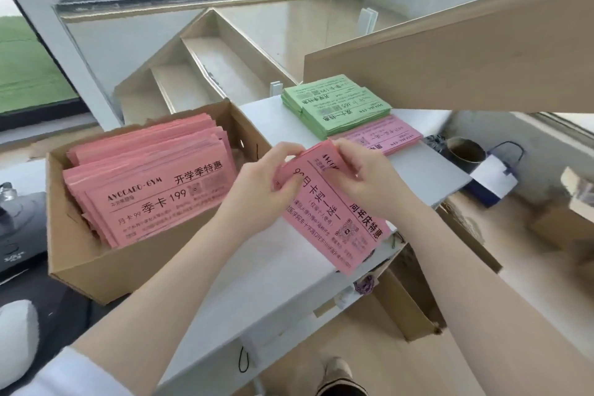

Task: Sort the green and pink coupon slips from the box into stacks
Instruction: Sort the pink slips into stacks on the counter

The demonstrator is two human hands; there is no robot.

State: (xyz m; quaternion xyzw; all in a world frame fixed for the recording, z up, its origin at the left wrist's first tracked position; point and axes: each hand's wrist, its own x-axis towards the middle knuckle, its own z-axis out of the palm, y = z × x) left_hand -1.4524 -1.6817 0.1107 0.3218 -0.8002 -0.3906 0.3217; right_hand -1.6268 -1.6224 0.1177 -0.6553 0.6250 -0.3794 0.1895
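Slips point(334, 212) of pink paper, a small bundle, were held above the white table point(263, 280), near its right edge. The left hand point(263, 190) pinched the bundle's far left corner, thumb on the printed face and fingers curled behind. The right hand point(363, 177) gripped the far end from the right, its fingers bent over the top edge. The bundle tilted down toward the near side, its near end hanging past the table edge.

To the left, a cardboard box point(96, 260) sat on the table, filled with pink slips point(154, 190) lying in slanted piles, the top one printed with dark characters. On the far part of the table lay a green stack point(337, 106), and just near it, touching or nearly so, a thin pink stack point(385, 135), partly hidden behind the right hand.

Off the right side of the table stood a dark cup point(466, 154) and a blue-and-white bag point(495, 177). A shoe point(340, 376) showed on the floor below.
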